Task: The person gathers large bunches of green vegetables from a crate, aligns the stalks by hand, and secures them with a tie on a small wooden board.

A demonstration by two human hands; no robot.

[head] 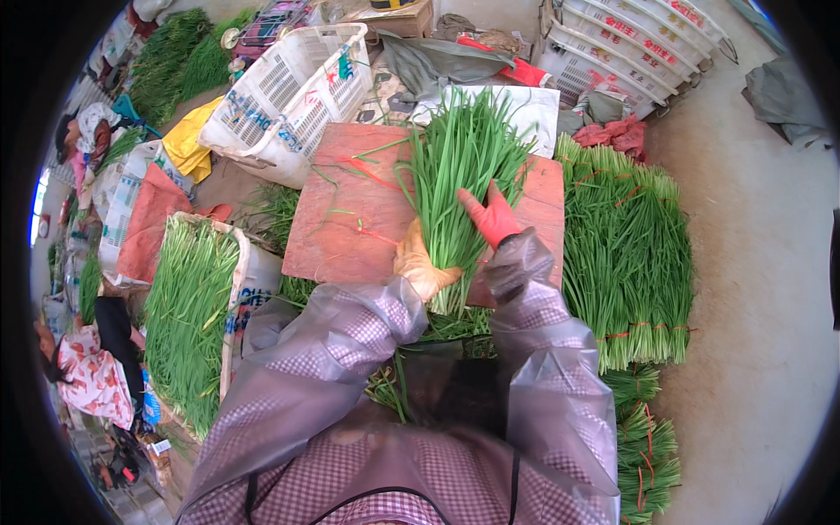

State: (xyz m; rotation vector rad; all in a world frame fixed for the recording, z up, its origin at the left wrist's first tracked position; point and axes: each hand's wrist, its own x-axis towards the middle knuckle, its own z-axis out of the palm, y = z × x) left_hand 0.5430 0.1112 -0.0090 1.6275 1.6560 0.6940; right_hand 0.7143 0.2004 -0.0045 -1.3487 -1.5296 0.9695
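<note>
A loose bunch of garlic chives (459, 157) lies over a reddish wooden board (341, 223), leaf tips pointing away from me. My left hand (420, 262), in a tan glove, grips the bunch near its pale stem ends, which stick out over the board's near edge. My right hand (491, 216), in a red glove, is against the right side of the leaves with thumb and a finger spread apart; its other fingers are partly hidden. Red ties (374, 172) and stray leaves lie on the board's left half.
Tied chive bundles (627, 262) are stacked right of the board, with more bundles (646, 459) nearer me. A crate of loose chives (190, 315) stands at left. Beyond are a white plastic crate (289, 98) and nested crates (630, 52). People (98, 374) sit at far left.
</note>
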